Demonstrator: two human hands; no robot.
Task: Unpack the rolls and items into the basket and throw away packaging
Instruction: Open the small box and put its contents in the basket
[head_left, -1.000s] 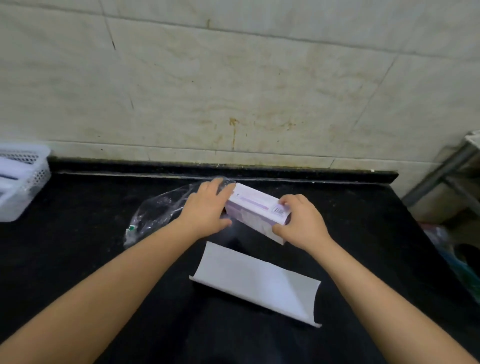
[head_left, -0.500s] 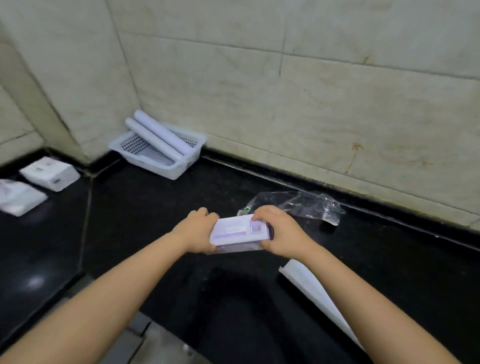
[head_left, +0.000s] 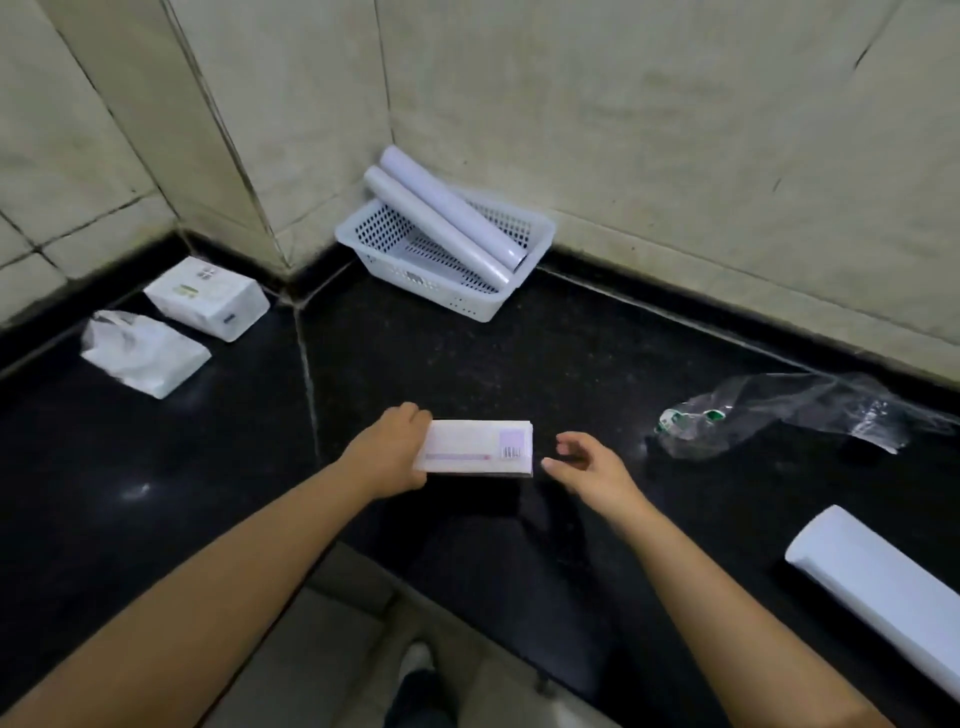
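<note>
Box (head_left: 475, 448), white w/ purple stripe + barcode, is hanging above black counter (head_left: 571, 353), L hand (head_left: 395, 457) gripping its left end. R hand (head_left: 587, 467) is hovering just beside box's right end, fingers spread, gripping nothing, not touching. Basket (head_left: 483, 306) is sitting in wall corner, well apart from box, w/ two rolls (head_left: 441, 218) lying diagonally in it. Clear plastic wrap (head_left: 779, 410) is lying right of hands; curled white sheet (head_left: 883, 582) at lower right. Two white packs (head_left: 208, 299) are sitting at left.
</note>
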